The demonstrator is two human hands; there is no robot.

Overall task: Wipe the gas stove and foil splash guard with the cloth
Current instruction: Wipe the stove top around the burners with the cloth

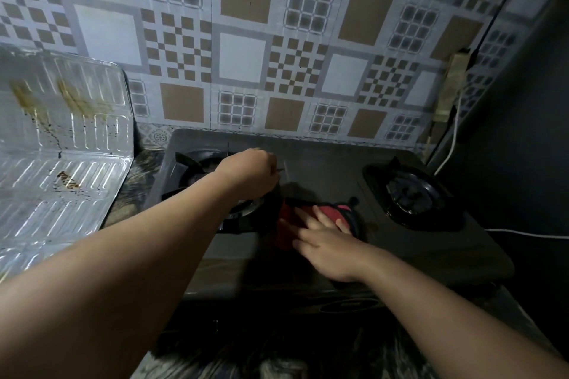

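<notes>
At frame center, the right hand (328, 243), fingers spread, pressed a red cloth (311, 218) on the gas stove (323, 163); the left hand (251, 174) was curled closed above the left burner (197, 169).

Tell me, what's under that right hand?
The right hand lies flat on a red cloth spread on the gas stove. The stove surface beneath the cloth is covered.

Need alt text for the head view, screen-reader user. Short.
A person's right hand presses a red cloth flat on the middle of a dark two-burner gas stove, while the left hand is closed around the pan support over the left burner. A stained foil splash guard stands left, against patterned wall tiles.
</notes>
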